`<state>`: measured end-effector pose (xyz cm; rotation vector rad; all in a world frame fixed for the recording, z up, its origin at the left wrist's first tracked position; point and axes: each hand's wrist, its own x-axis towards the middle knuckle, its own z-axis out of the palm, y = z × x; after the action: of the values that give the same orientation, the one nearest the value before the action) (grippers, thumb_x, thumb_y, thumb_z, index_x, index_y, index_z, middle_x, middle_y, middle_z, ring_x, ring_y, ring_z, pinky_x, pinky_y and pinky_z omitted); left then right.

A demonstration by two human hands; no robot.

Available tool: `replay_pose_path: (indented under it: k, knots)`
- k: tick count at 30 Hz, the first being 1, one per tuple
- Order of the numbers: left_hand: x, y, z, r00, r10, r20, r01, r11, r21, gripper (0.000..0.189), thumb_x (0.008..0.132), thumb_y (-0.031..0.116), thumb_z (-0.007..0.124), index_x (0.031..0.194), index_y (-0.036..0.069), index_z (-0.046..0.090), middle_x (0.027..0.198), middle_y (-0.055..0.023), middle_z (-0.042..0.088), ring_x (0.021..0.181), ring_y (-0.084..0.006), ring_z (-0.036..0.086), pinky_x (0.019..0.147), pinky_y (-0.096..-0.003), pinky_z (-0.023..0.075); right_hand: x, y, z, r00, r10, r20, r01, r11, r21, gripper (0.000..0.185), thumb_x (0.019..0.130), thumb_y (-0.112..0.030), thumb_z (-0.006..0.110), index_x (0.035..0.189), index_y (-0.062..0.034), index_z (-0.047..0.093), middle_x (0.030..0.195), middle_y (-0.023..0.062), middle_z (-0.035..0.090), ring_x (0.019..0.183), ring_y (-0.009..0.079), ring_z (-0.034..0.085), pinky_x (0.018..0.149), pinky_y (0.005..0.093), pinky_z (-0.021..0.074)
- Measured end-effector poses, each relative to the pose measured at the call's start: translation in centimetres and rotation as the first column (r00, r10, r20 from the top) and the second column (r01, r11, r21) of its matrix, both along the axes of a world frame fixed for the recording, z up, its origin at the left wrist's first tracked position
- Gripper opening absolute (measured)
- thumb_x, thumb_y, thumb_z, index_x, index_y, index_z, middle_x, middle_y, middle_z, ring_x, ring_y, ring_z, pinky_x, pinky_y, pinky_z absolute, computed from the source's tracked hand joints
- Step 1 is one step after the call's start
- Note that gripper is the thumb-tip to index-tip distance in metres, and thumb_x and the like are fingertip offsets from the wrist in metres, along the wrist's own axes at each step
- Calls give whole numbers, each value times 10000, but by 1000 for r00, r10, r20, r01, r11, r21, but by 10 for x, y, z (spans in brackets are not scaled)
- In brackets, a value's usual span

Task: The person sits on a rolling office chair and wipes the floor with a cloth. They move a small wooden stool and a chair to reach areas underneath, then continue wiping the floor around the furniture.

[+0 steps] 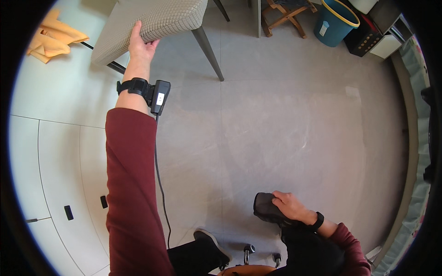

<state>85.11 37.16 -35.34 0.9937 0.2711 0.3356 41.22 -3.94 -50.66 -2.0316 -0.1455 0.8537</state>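
Observation:
At the upper left, my left hand [143, 48] grips the edge of a chair seat [162, 20] in a light textured fabric cover. My thumb lies along the cover; the other fingers curl under the edge and are partly hidden. The chair tilts in view, and one dark leg [209, 51] meets the floor. My right hand [291, 206], low and near my knee, holds a dark grey fabric item [267, 206] with black edging. Whether it is a pouch or a folded cloth I cannot tell. A black device [160, 98] with a cable is strapped to my left wrist.
White cabinet fronts [58, 165] with black handles line the left side. An orange-yellow cloth [57, 38] hangs at the upper left. A blue bucket [333, 26] and wooden folding stool [288, 17] stand at the back. Chair casters [249, 249] and my shoe [211, 243] are below.

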Motion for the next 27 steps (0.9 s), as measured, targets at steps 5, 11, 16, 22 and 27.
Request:
replay_pose_path:
  k: [5, 11, 16, 22, 27]
  knots:
    - [-22, -2, 9, 999, -25, -36, 25, 1000, -4, 682, 919, 283, 733, 1450, 15, 400, 1462, -173, 441, 1358, -351, 429, 1147, -523, 392, 5, 0, -12, 999, -33, 42, 33, 999, 0, 238, 972, -237, 534, 1090, -40, 600, 918, 268, 655, 897, 465, 627, 773, 498, 509]
    - [-123, -27, 12, 988, -142, -64, 141, 990, -24, 587, 934, 252, 722, 1418, 46, 460, 1436, -127, 490, 1344, -299, 446, 1157, -484, 379, 64, -5, -21, 527, -527, -667, 820, 522, 235, 471, 991, -329, 610, 1322, -3, 531, 1180, 106, 664, 1063, 229, 646, 927, 367, 523]
    - [-255, -58, 22, 964, -146, -221, 144, 989, -25, 528, 979, 313, 665, 1410, 71, 480, 1457, -86, 503, 1331, -253, 476, 1140, -454, 396, 86, -15, 5, 498, -401, -769, 865, 174, 470, 436, 999, -285, 603, 1346, -37, 513, 1220, 91, 635, 1085, 185, 630, 917, 337, 535]
    - [-407, -81, 86, 653, -350, -671, 525, 848, 68, 541, 1058, 380, 487, 1437, 4, 398, 1295, -204, 602, 1201, -342, 590, 1080, -475, 463, 83, -9, 27, 591, -459, -663, 760, 41, 649, 427, 960, -128, 533, 1375, -40, 485, 1213, 89, 622, 1093, 184, 621, 925, 350, 521]
    - [-405, -78, 171, 707, -219, -672, 705, 146, 694, 316, 1046, 218, 472, 1200, -49, 541, 1173, -229, 661, 1164, -353, 636, 1037, -471, 478, 90, -13, 45, 696, -415, -586, 686, 142, 714, 562, 925, -72, 533, 1470, -62, 398, 1313, 102, 578, 1096, 199, 607, 972, 336, 491]
